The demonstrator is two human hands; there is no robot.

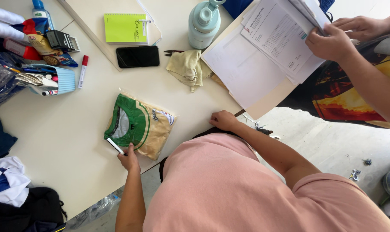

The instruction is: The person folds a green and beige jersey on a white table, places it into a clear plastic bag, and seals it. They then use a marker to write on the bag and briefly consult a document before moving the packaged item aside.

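The bagged green-and-tan shirt is lying on the surface just beyond the left hand, which is pinching its near edge (right hand is resting fisted, empty, farther right).

The person wears a pink shirt. It is soft and plain, all one colour, with no pictures or words on it. The cloth looks smooth, with a few gentle folds near the shoulders. The shirt has short sleeves. One sleeve ends with a neat hem on the upper arm, and the arm below it is bare. Both arms are bare down to the hands. The left hand has no ring, no glove and no watch. The right hand is bare too, with no band on the wrist. A bit of something dark shows by the shirt's upper edge; I cannot tell what it is.
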